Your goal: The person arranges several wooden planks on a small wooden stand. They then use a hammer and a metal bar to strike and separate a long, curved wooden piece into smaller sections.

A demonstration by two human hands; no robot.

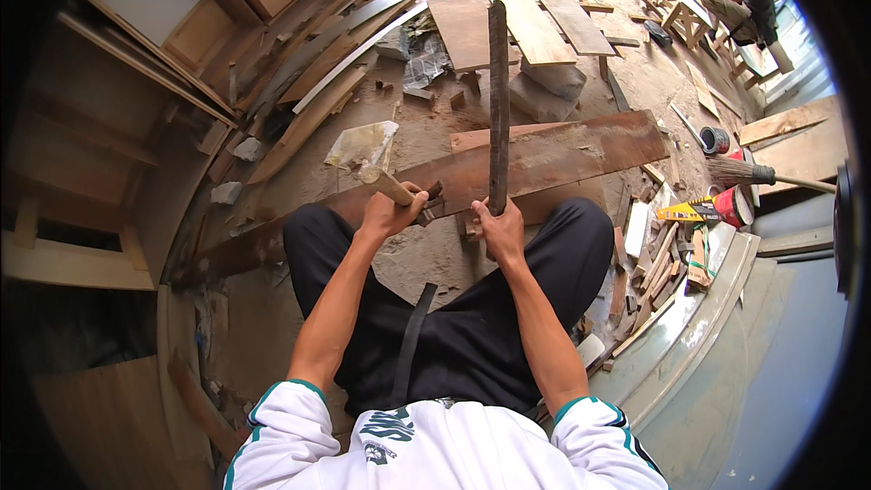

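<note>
My left hand (392, 210) is closed around a thick, pale wooden handle (387, 185) whose round end points up and left. A small dark piece (434, 192) shows at the knuckles; I cannot tell if it belongs to the handle. In my right hand (501, 225) is the lower part of a long, narrow dark wooden strip (498, 100), which points away from me. Behind both hands a wide reddish-brown board (562, 154) lies across the ground, its surface worn. Both forearms reach out between my bent knees.
Flat boards (528, 27) lie ahead on stones. Wooden cabinets (163, 27) stand at left. On the right are a yellow handsaw (685, 211), a broom (739, 171), an open can (715, 140) and wood scraps (660, 263). Another person (746, 4) sits far right.
</note>
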